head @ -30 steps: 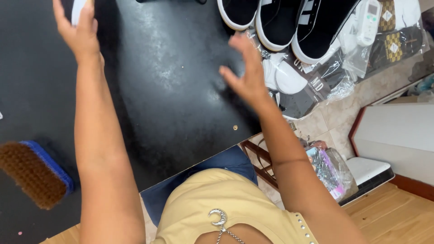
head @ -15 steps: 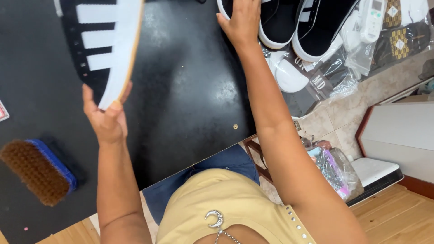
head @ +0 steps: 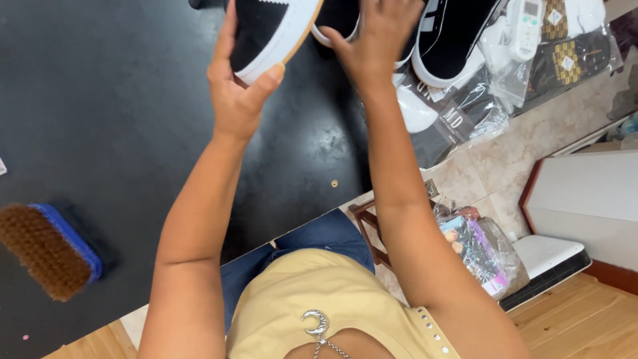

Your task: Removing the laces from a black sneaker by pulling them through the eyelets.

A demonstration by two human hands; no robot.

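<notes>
– Since half a second ago your left hand (head: 236,100) has swung the black sneaker (head: 272,30) over to the table's (head: 119,133) far edge, yeah?

– Yep, fingers gripping its heel; your right hand (head: 379,43) lies open on another sneaker (head: 335,20).

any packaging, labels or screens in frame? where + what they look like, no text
Clear plastic bags: table's right edge beside the shoes, crumpled, dark inserts inside.
Remote control: top right, white, oblong, small pale screen.
Patterned packets: top right, dark with yellow checks, small square labels.
Clear bag: on the floor, colourful contents.
</notes>
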